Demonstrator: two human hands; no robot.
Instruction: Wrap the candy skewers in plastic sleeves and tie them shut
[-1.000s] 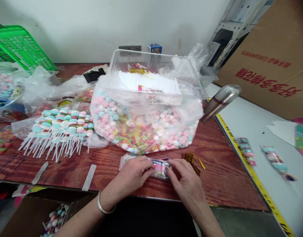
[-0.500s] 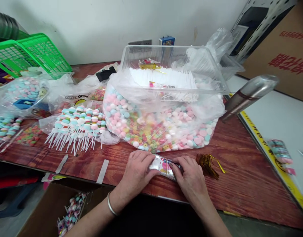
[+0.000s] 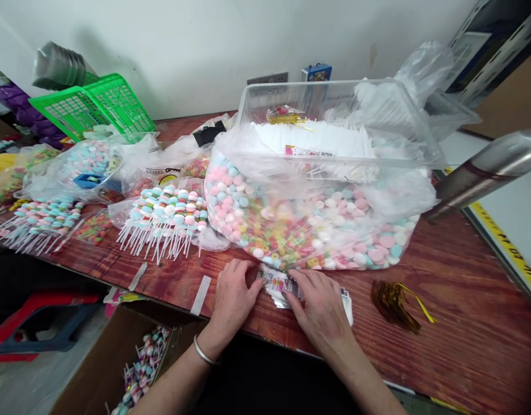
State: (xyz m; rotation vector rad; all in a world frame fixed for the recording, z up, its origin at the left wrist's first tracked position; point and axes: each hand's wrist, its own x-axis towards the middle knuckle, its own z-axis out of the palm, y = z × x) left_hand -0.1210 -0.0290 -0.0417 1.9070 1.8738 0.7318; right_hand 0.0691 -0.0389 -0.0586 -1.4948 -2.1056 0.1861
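A stack of small clear printed bags (image 3: 275,282) with pink and white markings lies slightly fanned out near the table's front edge. My left hand (image 3: 236,294) grips its left end, thumb and forefinger at the edge. My right hand (image 3: 319,300) bends over the right part, fingertips pressed on the bags and hiding much of them; a few bag ends show beyond its outer side. To the right lies a bunch of gold twist ties (image 3: 395,305). Just behind the hands rests a large clear bag of pastel candies (image 3: 291,230).
A clear plastic bin (image 3: 343,161) with white sticks sits on the candy bag. Candy skewers (image 3: 168,213) lie to the left, near a green basket (image 3: 118,104). A steel flask (image 3: 481,178) leans at right. Below the table edge is a cardboard box (image 3: 97,357) holding candy sticks.
The bags, earlier a compact shiny bundle between both hands, are now flatter and fanned out, with some under the right hand. The view has shifted left, showing more of the table's left side.
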